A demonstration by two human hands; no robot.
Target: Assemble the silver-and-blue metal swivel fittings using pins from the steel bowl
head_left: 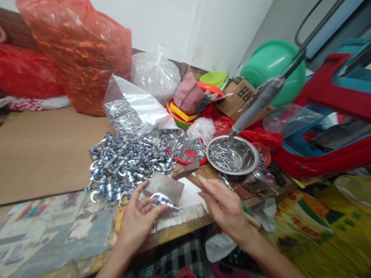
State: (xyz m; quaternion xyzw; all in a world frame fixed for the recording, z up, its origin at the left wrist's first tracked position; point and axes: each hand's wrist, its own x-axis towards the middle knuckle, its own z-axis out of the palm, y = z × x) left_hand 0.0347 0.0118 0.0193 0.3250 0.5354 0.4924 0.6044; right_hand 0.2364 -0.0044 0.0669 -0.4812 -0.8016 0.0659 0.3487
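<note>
My left hand [139,216] is in front of the metal block [169,183], thumb and fingers closed around a small blue-and-silver metal hook fitting [164,200]. The fitting lies against the near side of the block, its curved hook facing up. My right hand [224,202] is wrapped around the wooden handle of a hammer [185,170]. The hammer's dark head is just above the block's far right edge; whether they touch I cannot tell. A large pile of similar hook fittings [124,166] lies to the left, behind my left hand.
Behind the block stand a red tray of small metal parts [188,150] and a steel bowl of metal pins [232,154]. A grey-handled tool [257,102] slants over the bowl. Plastic bags [84,58] line the back. A red plastic stool [315,116] is at right.
</note>
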